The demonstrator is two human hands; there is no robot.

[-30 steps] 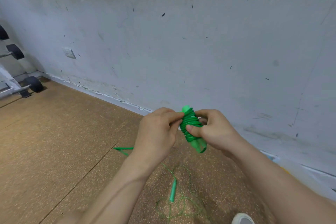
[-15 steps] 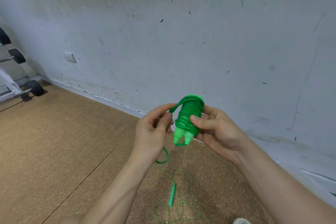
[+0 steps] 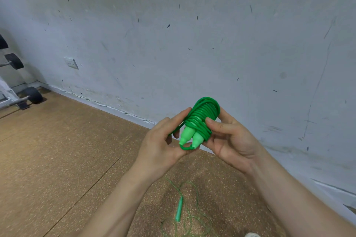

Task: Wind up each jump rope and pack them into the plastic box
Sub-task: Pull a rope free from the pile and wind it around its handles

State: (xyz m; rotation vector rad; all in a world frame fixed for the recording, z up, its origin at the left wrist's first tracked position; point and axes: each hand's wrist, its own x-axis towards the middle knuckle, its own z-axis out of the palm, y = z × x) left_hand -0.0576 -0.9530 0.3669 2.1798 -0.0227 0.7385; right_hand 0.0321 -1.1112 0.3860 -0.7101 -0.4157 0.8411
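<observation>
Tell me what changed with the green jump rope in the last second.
The wound jump rope turned: its handle tips, earlier pointing down-right, now face the camera. The left hand came off the coils and pinches the last loose loop, now pulled short. The right hand still grips the coils; the second jump rope still lies loose on the floor.

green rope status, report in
Wound green rope gripped by right hand, left hand pinching its loose end. Unwound second rope on floor. No plastic box in view.
</observation>
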